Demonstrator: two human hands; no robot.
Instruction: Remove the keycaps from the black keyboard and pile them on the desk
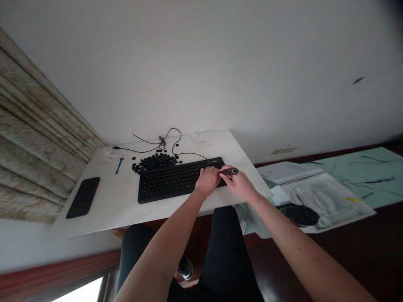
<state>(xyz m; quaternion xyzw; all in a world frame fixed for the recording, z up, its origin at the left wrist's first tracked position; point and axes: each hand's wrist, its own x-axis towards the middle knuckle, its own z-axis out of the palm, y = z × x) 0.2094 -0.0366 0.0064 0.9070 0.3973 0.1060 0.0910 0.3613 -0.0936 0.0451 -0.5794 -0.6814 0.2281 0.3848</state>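
Note:
A black keyboard (170, 184) lies slightly tilted across the white table. My left hand (208, 181) rests on its right part, fingers bent loosely over the keys. Just beside it, my right hand (241, 183) pinches a slim tool with a thick black handle (229, 171); the tool's tip points left toward my left fingers and its kind is not clear. Both hands nearly touch over the keyboard's right end, hiding the keys under them. Behind the keyboard's left half is a heap of loose black keycaps (155, 161), with a few scattered around it.
A black cable (138, 150) runs loosely along the back of the table (119, 205). A thin blue stick-like tool (119, 165) and a black phone (83, 197) lie at the left. Right of the table, lower down, are a white box (286, 172), plastic wrapping and a black item (299, 214).

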